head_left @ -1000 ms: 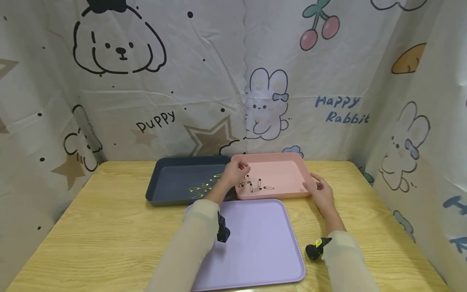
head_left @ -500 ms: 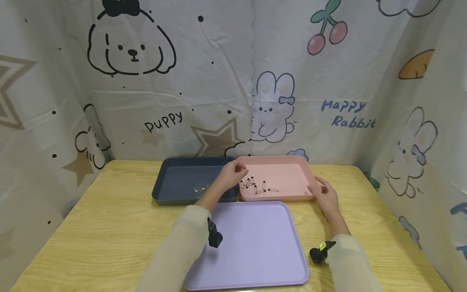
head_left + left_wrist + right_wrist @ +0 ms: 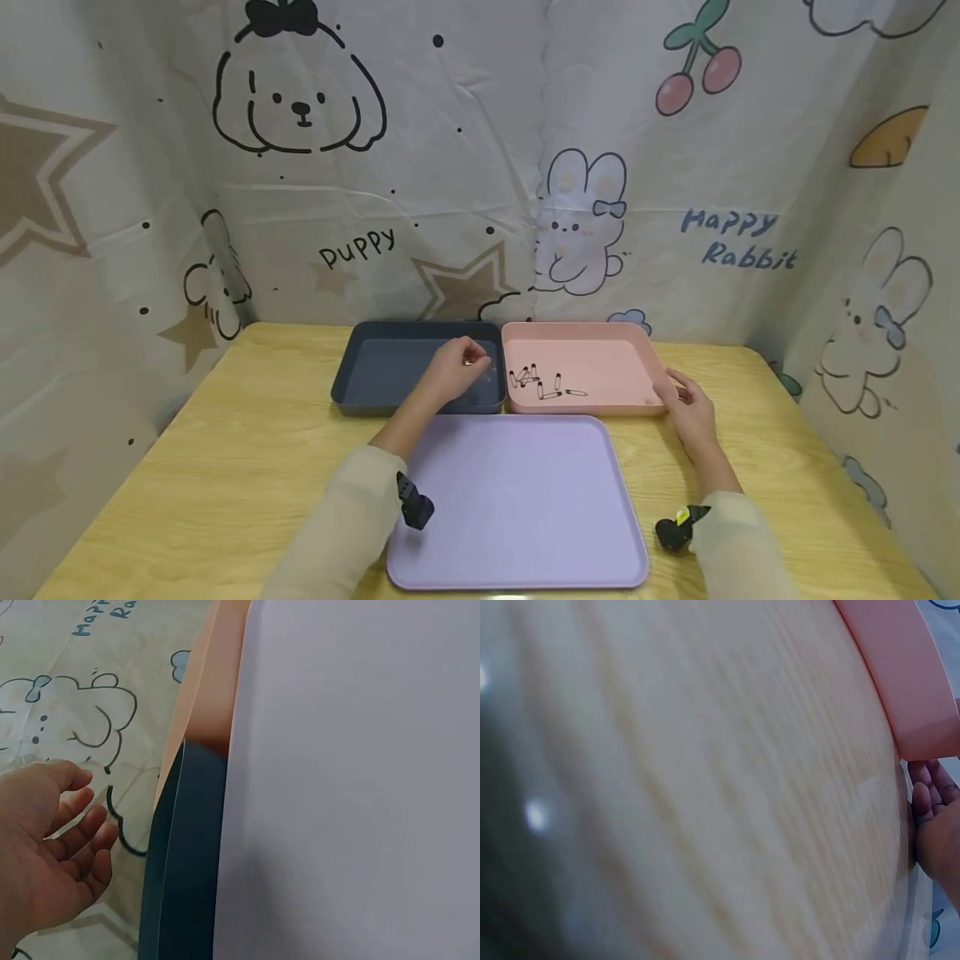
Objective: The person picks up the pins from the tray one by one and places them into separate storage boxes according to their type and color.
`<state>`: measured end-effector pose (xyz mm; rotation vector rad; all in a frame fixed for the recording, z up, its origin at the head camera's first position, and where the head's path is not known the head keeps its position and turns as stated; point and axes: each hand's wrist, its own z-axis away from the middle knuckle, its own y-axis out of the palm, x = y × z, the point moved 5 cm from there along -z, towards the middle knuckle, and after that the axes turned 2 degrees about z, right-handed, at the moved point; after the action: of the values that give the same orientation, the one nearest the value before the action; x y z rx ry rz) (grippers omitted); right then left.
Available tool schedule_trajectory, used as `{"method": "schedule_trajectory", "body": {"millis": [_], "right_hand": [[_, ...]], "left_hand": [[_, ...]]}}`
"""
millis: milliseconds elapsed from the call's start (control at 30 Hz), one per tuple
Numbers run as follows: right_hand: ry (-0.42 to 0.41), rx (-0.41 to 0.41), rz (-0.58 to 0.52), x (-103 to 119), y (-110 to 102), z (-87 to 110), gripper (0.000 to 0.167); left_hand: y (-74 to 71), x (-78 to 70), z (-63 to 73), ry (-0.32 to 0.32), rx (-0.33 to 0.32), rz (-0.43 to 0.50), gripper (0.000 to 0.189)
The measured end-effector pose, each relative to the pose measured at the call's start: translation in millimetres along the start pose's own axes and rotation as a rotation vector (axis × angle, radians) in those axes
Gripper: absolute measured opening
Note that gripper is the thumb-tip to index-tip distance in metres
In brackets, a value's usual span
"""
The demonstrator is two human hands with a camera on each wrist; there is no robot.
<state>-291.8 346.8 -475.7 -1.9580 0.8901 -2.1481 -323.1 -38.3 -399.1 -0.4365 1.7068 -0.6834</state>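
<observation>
In the head view my left hand [image 3: 452, 369] is over the right part of the dark blue tray [image 3: 360, 367], fingers loosely bent. The left wrist view shows the same hand [image 3: 56, 840] with a gap between thumb and fingers and nothing visible in it. Faint thin pins [image 3: 486, 375] show beside its fingertips; the hand and forearm hide the rest of that tray's contents. At the front right corner of the pink tray [image 3: 607, 354], my right hand [image 3: 688, 412] holds the rim, thumb at the wall and fingers outside. Several dark-tipped safety pins [image 3: 550, 395] lie in the pink tray's left part.
A flat lilac tray [image 3: 525, 500] lies in front of the two trays, under my left forearm. Everything stands on a wood-grain table [image 3: 210, 467]. A printed curtain [image 3: 465, 183] hangs close behind the trays and along both sides.
My left hand has moved left from the border between the trays to over the dark blue tray, covering the yellow pins there. My right hand stays at the pink tray's corner. The head view has turned left.
</observation>
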Motion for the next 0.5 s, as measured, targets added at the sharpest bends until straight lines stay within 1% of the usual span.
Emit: {"method": "schedule_trajectory", "body": {"millis": [100, 233, 300, 367, 433, 500], "right_hand": [[0.021, -0.002, -0.073, -1.0, -7.3, -0.9, 0.059], [0.048, 0.01, -0.178, -2.3, -19.4, -0.2, 0.057], [0.06, 0.023, -0.208, -1.6, -25.2, -0.2, 0.058], [0.067, 0.038, -0.195, 0.6, -30.4, -0.4, 0.06], [0.059, 0.032, -0.146, 5.2, -35.6, -0.7, 0.061], [0.015, 0.022, -0.037, 14.1, -40.6, 0.0, 0.059]], "left_hand": [[-7.4, 1.4, 6.1, 0.026, -0.016, -0.035, 0.018], [-18.5, 2.9, 11.7, 0.026, -0.038, -0.091, 0.018], [-24.6, 4.0, 14.3, 0.01, -0.039, -0.123, 0.019], [-32.2, 4.4, 17.5, 0.0, -0.044, -0.169, 0.02], [-40.2, 5.1, 20.7, -0.004, -0.052, -0.239, 0.021], [-48.3, 5.8, 23.5, -0.004, -0.069, -0.331, 0.023]]}}
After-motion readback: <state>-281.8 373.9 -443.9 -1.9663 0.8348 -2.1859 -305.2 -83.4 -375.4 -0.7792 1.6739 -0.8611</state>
